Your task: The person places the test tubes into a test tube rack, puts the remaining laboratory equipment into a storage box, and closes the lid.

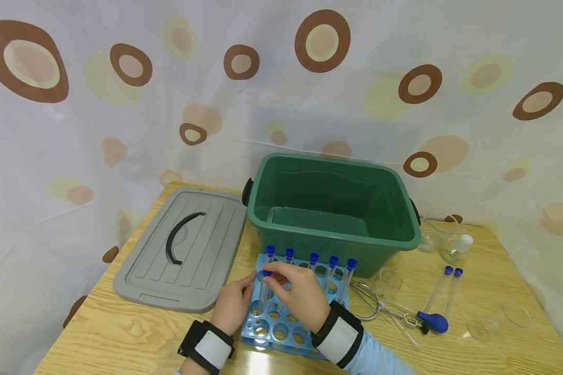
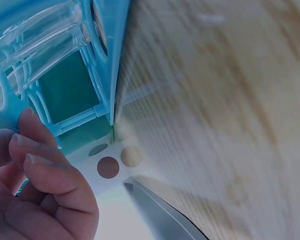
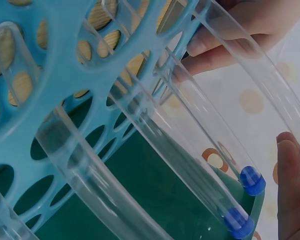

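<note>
A light-blue test tube rack (image 1: pixel 248 333) stands on the table in front of the green bin. My right hand (image 1: pixel 302 294) pinches the blue cap of a clear test tube (image 1: pixel 264 294), which stands in the rack near its left side. In the right wrist view, the fingers (image 3: pixel 290 185) are beside that cap. Several other blue-capped tubes (image 3: pixel 190 165) stand along the rack's far row. At the rack's left edge my left hand (image 1: pixel 232 304) grips the frame with thumb and curled fingers, as the left wrist view also shows (image 2: pixel 50 190).
Behind the rack is an open green bin (image 1: pixel 319 234). A grey lid (image 1: pixel 202 260) with a black handle lies at left. To the right are metal clamps (image 1: pixel 368 304), two capped tubes (image 1: pixel 436 289), a blue rubber bulb (image 1: pixel 433 322) and clear glassware (image 1: pixel 490 328).
</note>
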`<state>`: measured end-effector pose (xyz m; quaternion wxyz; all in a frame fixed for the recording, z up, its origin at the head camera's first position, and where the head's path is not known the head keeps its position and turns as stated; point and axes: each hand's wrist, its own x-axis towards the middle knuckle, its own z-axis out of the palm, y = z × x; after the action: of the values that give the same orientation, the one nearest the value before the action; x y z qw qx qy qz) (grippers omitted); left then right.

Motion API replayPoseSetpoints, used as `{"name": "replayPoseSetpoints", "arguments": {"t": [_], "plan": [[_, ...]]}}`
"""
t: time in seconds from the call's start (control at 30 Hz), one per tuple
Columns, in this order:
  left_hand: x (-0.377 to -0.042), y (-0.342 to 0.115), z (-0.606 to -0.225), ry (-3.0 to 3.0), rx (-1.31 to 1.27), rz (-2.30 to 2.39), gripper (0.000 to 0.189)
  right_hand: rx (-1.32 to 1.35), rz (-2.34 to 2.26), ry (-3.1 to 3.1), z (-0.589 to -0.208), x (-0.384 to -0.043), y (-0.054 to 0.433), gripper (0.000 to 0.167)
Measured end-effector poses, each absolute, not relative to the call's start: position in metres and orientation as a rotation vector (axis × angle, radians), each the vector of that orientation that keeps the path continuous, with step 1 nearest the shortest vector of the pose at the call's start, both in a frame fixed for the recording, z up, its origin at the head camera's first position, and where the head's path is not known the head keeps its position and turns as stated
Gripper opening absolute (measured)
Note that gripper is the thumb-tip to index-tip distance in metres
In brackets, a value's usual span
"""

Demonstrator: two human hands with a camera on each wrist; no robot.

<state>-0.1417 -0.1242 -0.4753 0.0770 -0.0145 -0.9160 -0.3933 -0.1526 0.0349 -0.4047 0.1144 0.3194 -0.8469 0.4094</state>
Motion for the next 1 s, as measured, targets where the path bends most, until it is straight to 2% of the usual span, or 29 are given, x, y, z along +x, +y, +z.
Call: {"name": "replayPoseSetpoints", "arguments": {"t": [0.57, 0.77, 0.83, 0.9, 1.0], "plan": [[-0.138, -0.129, -0.469, -2.742, -0.038, -1.184, 0.032, 0.906, 1.061, -2.557, -0.397, -0.155, 0.043, 0.02], [-0.137, -0.132, -0.468, -2.752, -0.017, -1.171, 0.032, 0.91, 0.988, -2.185, -0.365, -0.146, 0.083, 0.013], [-0.137, -0.133, -0.468, -2.751, -0.013, -1.184, 0.032, 0.84, 0.982, -2.078, -0.347, -0.142, 0.106, 0.009], [-0.137, -0.134, -0.469, -2.749, -0.012, -1.186, 0.032, 0.707, 0.988, -1.996, -0.332, -0.141, 0.132, 0.015], [-0.137, -0.138, -0.47, -2.748, 0.011, -1.192, 0.033, 0.345, 1.016, -1.927, -0.317, -0.147, 0.174, 0.019]]}}
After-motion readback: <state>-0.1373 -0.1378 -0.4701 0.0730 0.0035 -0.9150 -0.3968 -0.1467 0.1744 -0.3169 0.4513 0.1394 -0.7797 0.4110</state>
